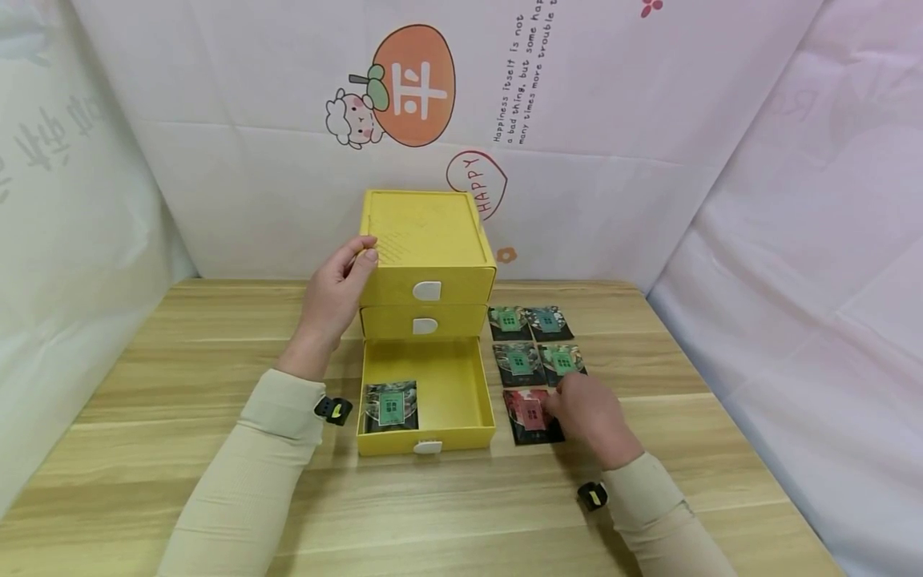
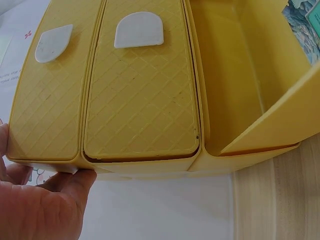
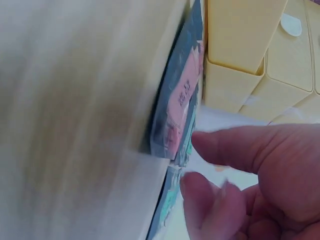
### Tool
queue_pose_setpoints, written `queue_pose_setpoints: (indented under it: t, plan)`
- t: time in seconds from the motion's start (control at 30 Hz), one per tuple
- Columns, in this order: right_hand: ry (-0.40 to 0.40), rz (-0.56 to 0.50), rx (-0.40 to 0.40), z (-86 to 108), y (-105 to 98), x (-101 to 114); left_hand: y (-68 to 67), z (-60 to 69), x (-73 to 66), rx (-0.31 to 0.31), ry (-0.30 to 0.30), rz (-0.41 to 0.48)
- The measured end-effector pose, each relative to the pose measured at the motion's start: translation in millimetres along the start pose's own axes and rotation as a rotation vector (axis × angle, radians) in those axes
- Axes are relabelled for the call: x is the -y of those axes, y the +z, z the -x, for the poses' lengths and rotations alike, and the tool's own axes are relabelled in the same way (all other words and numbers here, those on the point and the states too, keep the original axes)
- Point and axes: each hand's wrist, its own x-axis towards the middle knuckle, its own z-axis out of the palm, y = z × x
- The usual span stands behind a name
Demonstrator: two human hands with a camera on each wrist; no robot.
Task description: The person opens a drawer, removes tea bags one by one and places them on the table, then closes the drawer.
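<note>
A yellow three-drawer box (image 1: 427,228) stands on the table, its bottom drawer (image 1: 447,438) pulled out. My left hand (image 1: 335,292) holds the box's upper left edge, with fingertips on top and thumb against the side in the left wrist view. Inside the drawer, at its left, lies a dark sachet with a green label (image 1: 392,407). My right hand (image 1: 587,413) is at the right edge of a dark sachet with a red label (image 1: 530,418). In the right wrist view, its thumb and fingers are apart beside that red sachet (image 3: 182,95), with nothing between them.
Several more sachets lie in rows right of the box: two green-labelled at left (image 1: 509,322) (image 1: 517,363), a blue-labelled sachet (image 1: 550,322), and a green-labelled sachet (image 1: 562,362) beside my right hand. A printed cloth (image 1: 288,184) hangs behind the wooden table (image 1: 216,385).
</note>
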Motion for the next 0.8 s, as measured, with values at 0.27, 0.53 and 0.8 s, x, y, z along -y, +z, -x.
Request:
queue_pose_setpoints:
  t: [0.27, 0.53, 0.8]
  plan:
    - [-0.054, 0.121, -0.101, -2.1, -4.8, 0.3, -1.1, 0.4, -2.6, 0.002, -0.005, -0.007]
    - [-0.144, 0.177, -0.041, -9.1, 5.0, -2.3, -0.9, 1.0, -2.0, 0.011, -0.012, 0.006]
    - [-0.162, 0.172, 0.012, -14.8, 7.4, -5.9, -0.4, 1.7, -3.3, 0.008, -0.016, 0.021]
